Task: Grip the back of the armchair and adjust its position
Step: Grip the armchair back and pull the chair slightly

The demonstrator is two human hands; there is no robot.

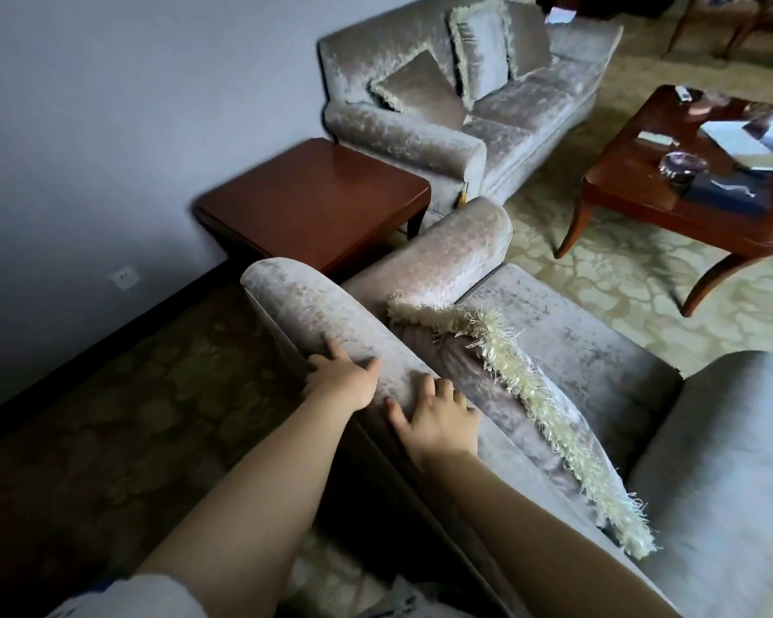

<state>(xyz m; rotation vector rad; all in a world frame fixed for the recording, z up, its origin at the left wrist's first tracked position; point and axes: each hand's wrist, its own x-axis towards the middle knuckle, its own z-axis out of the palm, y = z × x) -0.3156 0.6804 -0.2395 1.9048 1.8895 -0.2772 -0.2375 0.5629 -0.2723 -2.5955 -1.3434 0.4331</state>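
A grey velvet armchair (567, 345) fills the lower middle of the head view, seen from behind. Its rounded back (295, 301) runs diagonally from the upper left down to the lower right. My left hand (342, 379) lies over the top of the back with the fingers curled around its rear edge. My right hand (438, 419) rests just to the right on the same roll, fingers spread over the fabric. A fringed cushion (532, 394) leans against the inside of the back.
A dark wooden side table (313, 198) stands in the corner, close to the armchair's far arm. Beyond it is a matching sofa (518, 127) with cushions. A wooden coffee table (688, 189) with small items stands at the right. A wall (108, 127) runs along the left over patterned carpet.
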